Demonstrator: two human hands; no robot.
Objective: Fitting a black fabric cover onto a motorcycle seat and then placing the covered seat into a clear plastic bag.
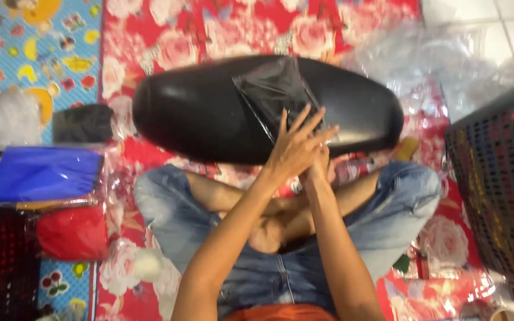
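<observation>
A flat blue clear-wrapped packet (43, 173) lies left, a red wrapped bundle (72, 233) just below it

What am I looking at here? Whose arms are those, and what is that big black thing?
This picture comes from a camera worn on a person's head, looking down, so the arms are that person's own. They sit cross-legged in blue jeans on a red flowery mat.

The big black thing looks like a long padded seat lying just beyond their knees. A sheet of clear plastic film lies over its middle.

The left hand has its fingers spread at the edge of that film. The right hand is tucked behind it, so I cannot tell what it grips.

At the left are a blue packet and a red bundle. At the right is a grey plastic basket.
</observation>
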